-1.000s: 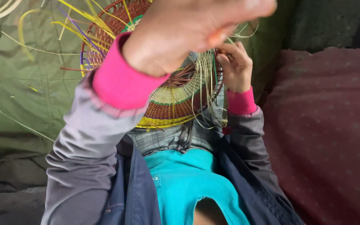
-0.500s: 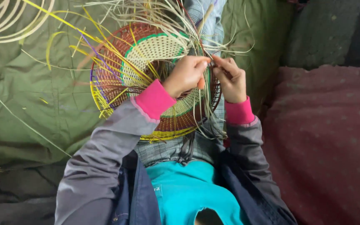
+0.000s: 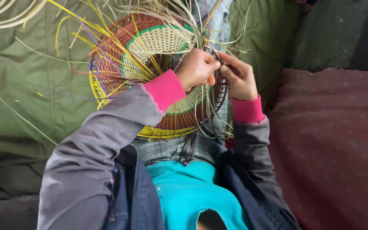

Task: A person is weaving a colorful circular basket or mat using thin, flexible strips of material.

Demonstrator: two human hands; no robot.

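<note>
A round, shallow woven basket (image 3: 154,42) of cream, green, rust-red and yellow cane rests tilted on the person's lap, directly beneath and behind both hands. The left hand (image 3: 197,69) is curled shut, its fingers pinching thin pale cane strands (image 3: 201,25) that rise from the basket's weave just above the knuckles. The right hand (image 3: 238,76) sits just beside it, nearly touching, its fingertips closed on the same bunch of strands where the two hands meet. More loose strands, yellow and straw-coloured, fan out from the basket's rim up and to the left of the left hand. Bright pink knitted cuffs (image 3: 165,89) show at both wrists, under grey jacket sleeves (image 3: 94,149). Below the hands lie a checked cloth (image 3: 171,147) and a turquoise garment (image 3: 188,191). A crumpled green fabric sheet (image 3: 30,93) spreads to the left of the left hand, and a dark red dotted cushion (image 3: 333,145) lies to the right of the right hand.
</note>
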